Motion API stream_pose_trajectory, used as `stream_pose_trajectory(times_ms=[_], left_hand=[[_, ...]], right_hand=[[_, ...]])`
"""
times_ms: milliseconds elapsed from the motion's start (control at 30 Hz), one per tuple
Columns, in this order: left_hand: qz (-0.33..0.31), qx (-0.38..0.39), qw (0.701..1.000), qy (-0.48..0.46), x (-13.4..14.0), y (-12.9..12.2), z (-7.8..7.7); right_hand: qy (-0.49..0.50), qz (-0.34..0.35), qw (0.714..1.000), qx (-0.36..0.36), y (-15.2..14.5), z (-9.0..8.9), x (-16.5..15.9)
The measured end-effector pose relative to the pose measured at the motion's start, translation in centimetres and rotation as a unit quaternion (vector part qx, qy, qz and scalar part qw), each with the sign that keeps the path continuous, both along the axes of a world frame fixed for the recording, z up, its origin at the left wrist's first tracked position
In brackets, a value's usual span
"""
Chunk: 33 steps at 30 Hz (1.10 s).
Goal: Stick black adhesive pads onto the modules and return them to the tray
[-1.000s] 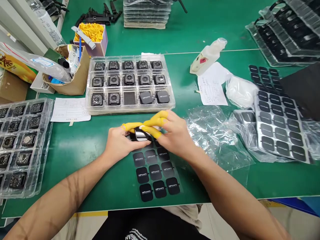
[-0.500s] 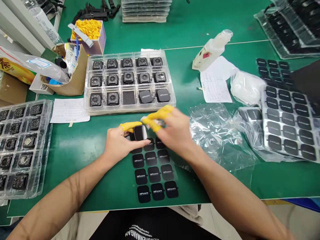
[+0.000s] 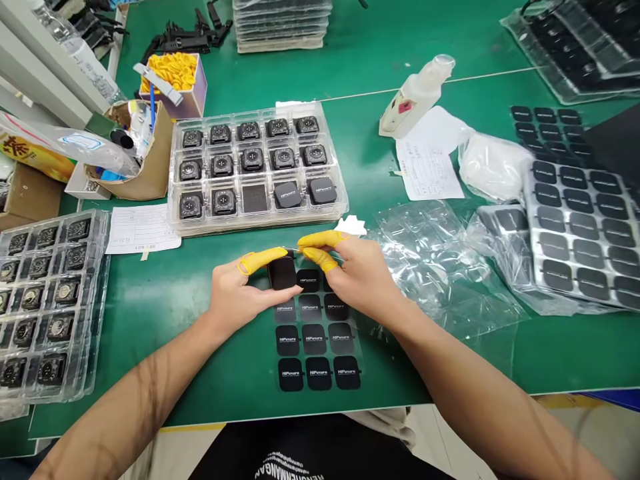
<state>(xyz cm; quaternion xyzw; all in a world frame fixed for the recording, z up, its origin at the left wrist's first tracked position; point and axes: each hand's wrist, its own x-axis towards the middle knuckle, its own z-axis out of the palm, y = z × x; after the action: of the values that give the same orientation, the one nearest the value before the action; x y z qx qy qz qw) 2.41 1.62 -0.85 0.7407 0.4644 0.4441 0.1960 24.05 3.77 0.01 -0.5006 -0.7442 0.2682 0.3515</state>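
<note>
My left hand [image 3: 233,287] grips a smartwatch body [image 3: 283,272] by its edges, its dark, glossy screen facing up. Yellow finger cots cover fingertips on both hands. At the watch's upper right corner, my right hand [image 3: 350,260] is pinched closed; a thin pale sliver shows at its fingertips, too small to name. A crumpled white tissue [image 3: 351,225] shows just beyond the right knuckles. Under both hands lies a sheet of black square HiFuture films [image 3: 319,339], its upper part partly covered.
Ahead stands a clear tray [image 3: 343,200] of watches with one bare compartment. Another watch tray [image 3: 95,320] lies left. A bottle [image 3: 417,93], plastic wrap [image 3: 430,267] and more film sheets [image 3: 575,220] are on the right. Boxes [image 3: 160,160] sit at the back left.
My right hand has come down from above the watch to its corner, and the tissue now shows behind that hand. The watch screen has lost its bright reflection.
</note>
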Motion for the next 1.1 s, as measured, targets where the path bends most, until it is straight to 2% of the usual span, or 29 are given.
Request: stream_pose_trajectory(times_ms=[100,167,267,367,433,600,700,833,933,1100], left_hand=[[-0.007,0.031,0.999,0.007,0.1,-0.1,0.0],[-0.001,0.05,0.999,0.01,0.1,-0.1,0.0],[0.003,0.064,0.998,0.017,0.1,-0.2,-0.1],[-0.008,0.079,0.997,0.019,0.1,-0.1,-0.3],[-0.031,0.08,0.996,0.007,0.1,0.0,-0.5],[-0.096,-0.014,0.993,-0.062,0.1,0.2,-0.6],[-0.124,-0.084,0.983,-0.107,0.1,0.1,-0.4],[-0.112,-0.156,0.965,-0.18,0.6,-0.5,-0.2],[-0.105,-0.201,0.945,-0.234,0.9,-0.8,-0.1],[-0.118,-0.231,0.932,-0.254,1.0,-0.7,0.1]], right_hand=[[-0.013,0.028,1.0,0.006,-0.1,0.5,0.3],[0.014,0.045,0.999,-0.017,-0.4,0.7,0.0],[0.086,0.027,0.99,-0.111,-0.6,0.7,-0.7],[0.149,-0.007,0.966,-0.213,-0.6,0.6,-1.0],[0.156,-0.021,0.96,-0.232,-0.4,0.7,-1.0],[0.097,0.0,0.984,-0.151,-0.4,1.3,-0.7],[0.093,-0.001,0.986,-0.135,-0.7,1.2,-0.9],[0.102,-0.042,0.986,-0.125,-0.9,1.0,-1.3],[0.07,-0.062,0.991,-0.095,-0.9,0.9,-1.4],[-0.01,-0.022,1.0,-0.007,-1.0,0.8,-1.4]])
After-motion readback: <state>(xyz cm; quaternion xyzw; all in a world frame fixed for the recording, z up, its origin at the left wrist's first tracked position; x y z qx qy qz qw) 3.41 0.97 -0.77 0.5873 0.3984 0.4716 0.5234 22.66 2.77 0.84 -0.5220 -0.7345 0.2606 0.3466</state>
